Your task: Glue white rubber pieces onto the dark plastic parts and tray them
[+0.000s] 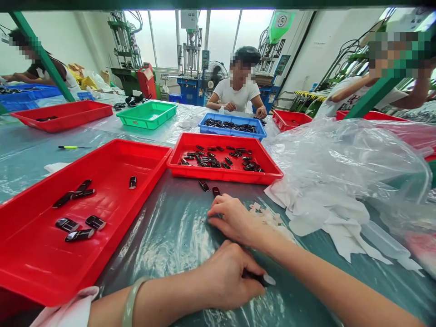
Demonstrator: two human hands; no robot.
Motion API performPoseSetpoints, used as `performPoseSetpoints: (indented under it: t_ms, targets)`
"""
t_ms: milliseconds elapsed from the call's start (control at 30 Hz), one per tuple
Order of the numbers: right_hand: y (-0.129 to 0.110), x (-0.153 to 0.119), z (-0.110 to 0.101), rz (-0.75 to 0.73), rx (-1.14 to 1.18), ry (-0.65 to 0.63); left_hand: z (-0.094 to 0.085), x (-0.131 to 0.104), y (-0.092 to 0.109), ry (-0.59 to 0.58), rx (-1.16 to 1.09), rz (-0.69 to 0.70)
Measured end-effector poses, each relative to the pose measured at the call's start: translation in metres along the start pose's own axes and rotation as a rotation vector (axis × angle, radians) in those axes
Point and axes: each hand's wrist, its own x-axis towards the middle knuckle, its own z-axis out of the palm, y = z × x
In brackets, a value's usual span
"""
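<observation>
My left hand point(228, 274), with a pale bangle on its wrist, is closed around a small glossy black part point(260, 278). A whitish round end sticks out past the thumb; the rest is hidden by the fingers. Just beyond it, my right hand point(238, 220) rests low over the plastic-covered table, fingers apart, with nothing visible in them. At its knuckles lies a dark oblong part point(216, 191), and another black part point(203, 185) is to the left of that. Small white pieces point(265, 213) are heaped beside my right wrist.
A red tray point(136, 213) with several black parts stands at left; a second red tray point(225, 175) holds many more. Behind are a blue tray point(231, 131) and a green tray point(146, 120). Clear plastic bags point(340, 154) and white cloths point(334, 218) lie right. A co-worker point(236, 88) sits opposite.
</observation>
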Motion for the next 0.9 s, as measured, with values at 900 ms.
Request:
performPoseSetpoints:
  t_ms: [900]
  targets:
    - [0.009, -0.132, -0.002, -0.053, 0.44, 0.409, -0.002, 0.001, 0.003, -0.029, -0.057, -0.1]
